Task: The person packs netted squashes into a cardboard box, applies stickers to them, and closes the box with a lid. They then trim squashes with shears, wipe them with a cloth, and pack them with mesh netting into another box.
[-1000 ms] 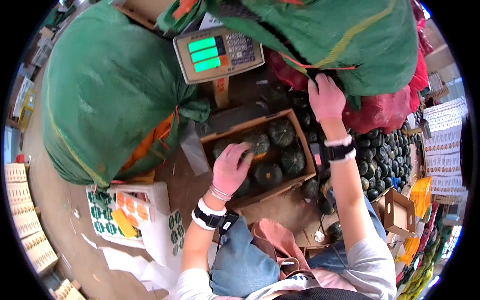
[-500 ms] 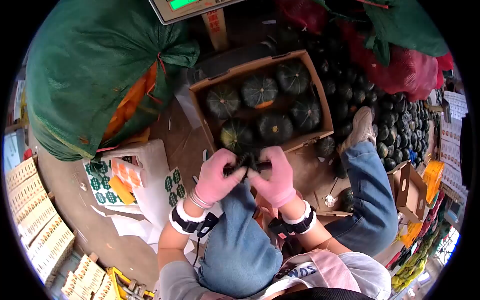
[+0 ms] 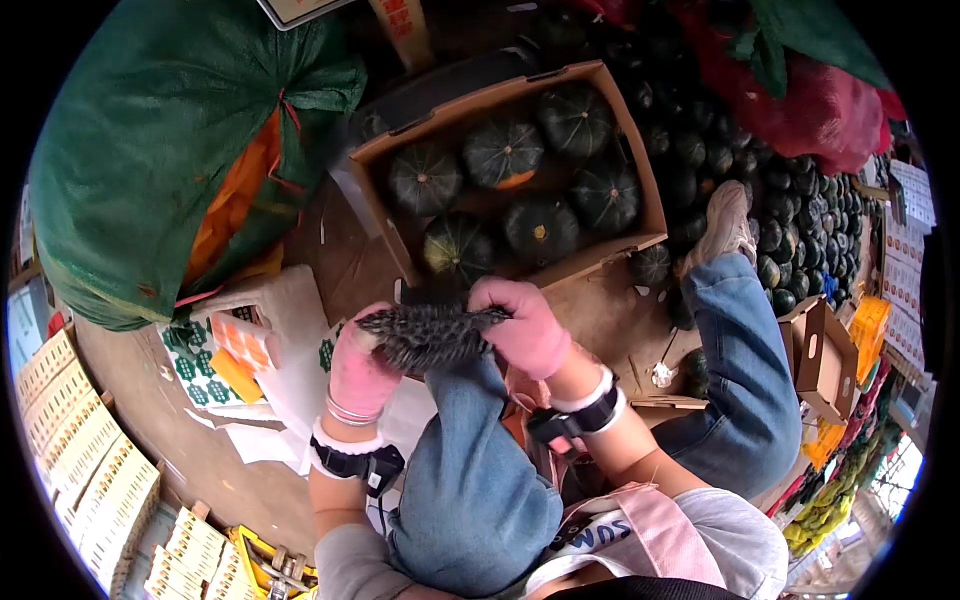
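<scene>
With closed fingers, our pink-gloved left hand [image 3: 362, 378] and pink-gloved right hand [image 3: 524, 330] grasp both ends of the black fuzzy bundle [image 3: 428, 336], its long axis lying crosswise between them.

Floor: I see brown, scuffed ground [image 3: 150, 400], with loose white paper [image 3: 265, 445] lying on it at left.
Left side: a bulging green sack [image 3: 130, 190] fills my upper-left view.
Lower left: pale printed cartons [image 3: 85, 455] stand in rows, a yellow frame [image 3: 250, 565] near them.
Right side: I make out white printed boxes [image 3: 903, 270], orange-yellow crates [image 3: 868, 325] and a red net sack [image 3: 825, 115].
Light: brightness enters through a gridded opening [image 3: 903, 465], lower right.
</scene>
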Action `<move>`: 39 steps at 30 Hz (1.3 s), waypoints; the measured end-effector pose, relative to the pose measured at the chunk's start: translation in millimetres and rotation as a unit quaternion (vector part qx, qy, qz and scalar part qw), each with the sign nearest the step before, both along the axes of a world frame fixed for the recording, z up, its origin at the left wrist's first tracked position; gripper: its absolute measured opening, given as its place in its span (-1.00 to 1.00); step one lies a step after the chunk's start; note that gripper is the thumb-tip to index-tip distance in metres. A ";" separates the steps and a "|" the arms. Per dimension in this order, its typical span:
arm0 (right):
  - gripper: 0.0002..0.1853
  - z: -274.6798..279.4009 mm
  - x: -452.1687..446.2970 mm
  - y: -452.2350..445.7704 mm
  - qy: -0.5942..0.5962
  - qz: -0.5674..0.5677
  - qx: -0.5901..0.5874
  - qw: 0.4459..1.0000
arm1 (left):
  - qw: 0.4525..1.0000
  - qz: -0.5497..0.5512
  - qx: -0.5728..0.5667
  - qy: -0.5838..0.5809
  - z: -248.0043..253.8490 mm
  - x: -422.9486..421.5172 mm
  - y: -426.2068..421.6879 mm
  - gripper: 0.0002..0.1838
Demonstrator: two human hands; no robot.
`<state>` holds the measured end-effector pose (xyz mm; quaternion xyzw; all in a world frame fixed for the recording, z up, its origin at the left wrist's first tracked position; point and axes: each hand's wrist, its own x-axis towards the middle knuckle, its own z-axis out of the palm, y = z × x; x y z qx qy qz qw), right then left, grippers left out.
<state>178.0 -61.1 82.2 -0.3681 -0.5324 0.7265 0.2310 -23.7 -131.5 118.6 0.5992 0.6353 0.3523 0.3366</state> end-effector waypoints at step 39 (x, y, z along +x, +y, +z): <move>-0.69 19.6 12.3 -1.8 0.226 0.133 -0.378 0.888 | 0.862 0.111 -0.234 -0.436 2.1 -20.8 -1.2 -0.61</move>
